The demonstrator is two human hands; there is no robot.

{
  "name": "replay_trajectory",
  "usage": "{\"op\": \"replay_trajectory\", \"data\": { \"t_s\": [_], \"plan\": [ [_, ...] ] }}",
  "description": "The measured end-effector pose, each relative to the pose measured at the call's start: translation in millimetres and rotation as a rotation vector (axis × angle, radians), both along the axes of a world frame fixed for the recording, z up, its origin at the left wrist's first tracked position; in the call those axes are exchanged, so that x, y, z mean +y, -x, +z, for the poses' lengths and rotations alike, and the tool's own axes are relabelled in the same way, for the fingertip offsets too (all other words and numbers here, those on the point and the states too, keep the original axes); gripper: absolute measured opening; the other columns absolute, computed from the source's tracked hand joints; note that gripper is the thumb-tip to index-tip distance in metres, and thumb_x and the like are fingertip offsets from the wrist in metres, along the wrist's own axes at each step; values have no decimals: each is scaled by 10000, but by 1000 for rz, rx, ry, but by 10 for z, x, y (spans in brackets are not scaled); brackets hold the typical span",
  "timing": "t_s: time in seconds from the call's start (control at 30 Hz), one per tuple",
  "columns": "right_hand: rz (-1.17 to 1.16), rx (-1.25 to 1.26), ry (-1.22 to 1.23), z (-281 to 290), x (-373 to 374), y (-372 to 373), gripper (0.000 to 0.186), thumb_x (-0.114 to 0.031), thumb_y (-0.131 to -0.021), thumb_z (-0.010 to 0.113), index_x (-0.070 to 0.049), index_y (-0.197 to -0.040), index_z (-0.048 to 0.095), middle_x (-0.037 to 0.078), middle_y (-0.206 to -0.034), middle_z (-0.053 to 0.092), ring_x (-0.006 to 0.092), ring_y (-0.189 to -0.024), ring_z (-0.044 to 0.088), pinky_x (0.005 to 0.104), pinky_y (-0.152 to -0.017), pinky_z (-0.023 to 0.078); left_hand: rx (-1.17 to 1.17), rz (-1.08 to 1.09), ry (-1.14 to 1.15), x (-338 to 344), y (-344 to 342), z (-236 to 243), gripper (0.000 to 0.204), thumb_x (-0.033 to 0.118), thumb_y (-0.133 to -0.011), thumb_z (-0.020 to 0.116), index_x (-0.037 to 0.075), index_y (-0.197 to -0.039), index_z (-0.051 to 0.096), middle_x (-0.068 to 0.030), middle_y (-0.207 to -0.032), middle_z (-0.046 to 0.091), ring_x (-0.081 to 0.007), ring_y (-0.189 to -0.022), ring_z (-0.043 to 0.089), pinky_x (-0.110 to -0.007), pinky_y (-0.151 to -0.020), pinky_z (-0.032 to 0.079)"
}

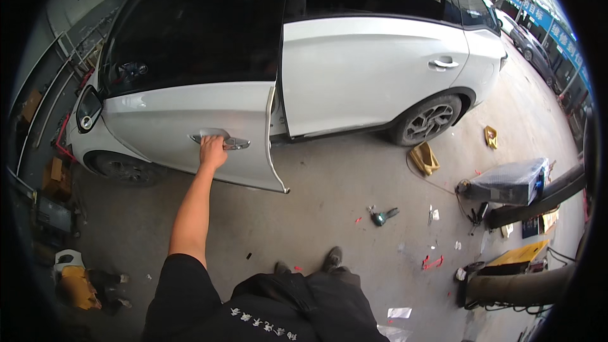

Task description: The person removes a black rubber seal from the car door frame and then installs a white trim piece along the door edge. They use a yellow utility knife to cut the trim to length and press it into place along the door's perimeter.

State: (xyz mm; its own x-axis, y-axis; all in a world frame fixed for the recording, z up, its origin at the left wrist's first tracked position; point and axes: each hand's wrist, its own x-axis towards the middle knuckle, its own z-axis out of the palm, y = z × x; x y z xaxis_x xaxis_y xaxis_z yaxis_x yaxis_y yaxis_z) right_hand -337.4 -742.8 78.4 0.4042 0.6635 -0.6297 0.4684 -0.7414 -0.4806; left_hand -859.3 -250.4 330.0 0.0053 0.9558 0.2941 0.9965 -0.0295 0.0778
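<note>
My left arm reaches out to the partly open front door of a white car. My left hand is closed around the chrome door handle, with the fingers tucked behind it. The door's rear edge stands out from the body, leaving a gap beside the closed rear door. My right hand is out of the picture.
A side mirror sits at the door's front. On the floor lie a dark green power tool, yellow frame-like pieces and red scraps. Thick posts and a wrapped box stand right. A person sits lower left.
</note>
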Motion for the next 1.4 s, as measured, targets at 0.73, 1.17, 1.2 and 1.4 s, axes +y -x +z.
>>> {"op": "replay_trajectory", "data": {
  "t_s": [0.73, 1.17, 1.2, 1.4],
  "plan": [
    [-78, 322, -861, 1878, 2332, 1595, 319, -283, -995, 459, -7, -924, 600, 31, -687, 550, 117, -608, 503, 270, -557, 406, -45, -147, -90, -1540, 437, 142, 131, 95, -675, 723, 59, -755, 626, -111, -848, 627, -293, -928, 556, -432, -953, 361],
    [-440, 1021, -585, 2013, 3315, 3228, 500, -510, -971, 330, -78, -892, 571, 75, -847, 625, 213, -816, 583, 387, -747, 450, -97, -142, -117, -1760, 491, 128, 123, 58, -691, 682, 46, -806, 640, -120, -877, 628, -298, -968, 548, -445, -1031, 338],
    [-464, 995, -554, 1939, 3280, 3235, 504, -531, -961, 325, -92, -894, 561, 72, -885, 628, 204, -870, 584, 369, -776, 445, -96, -143, -132, -1746, 484, 140, 125, 57, -691, 681, 45, -808, 640, -119, -874, 627, -298, -965, 548, -445, -1031, 338],
    [-555, 1147, -826, 2665, 3776, 3683, 504, -463, -967, 407, -51, -1232, 525, 77, -1175, 573, 230, -1079, 535, 386, -946, 410, -81, -109, -162, -1702, 447, 125, 163, 90, -689, 720, 39, -821, 638, -127, -871, 626, -300, -966, 551, -442, -1032, 334]
  ]
}}
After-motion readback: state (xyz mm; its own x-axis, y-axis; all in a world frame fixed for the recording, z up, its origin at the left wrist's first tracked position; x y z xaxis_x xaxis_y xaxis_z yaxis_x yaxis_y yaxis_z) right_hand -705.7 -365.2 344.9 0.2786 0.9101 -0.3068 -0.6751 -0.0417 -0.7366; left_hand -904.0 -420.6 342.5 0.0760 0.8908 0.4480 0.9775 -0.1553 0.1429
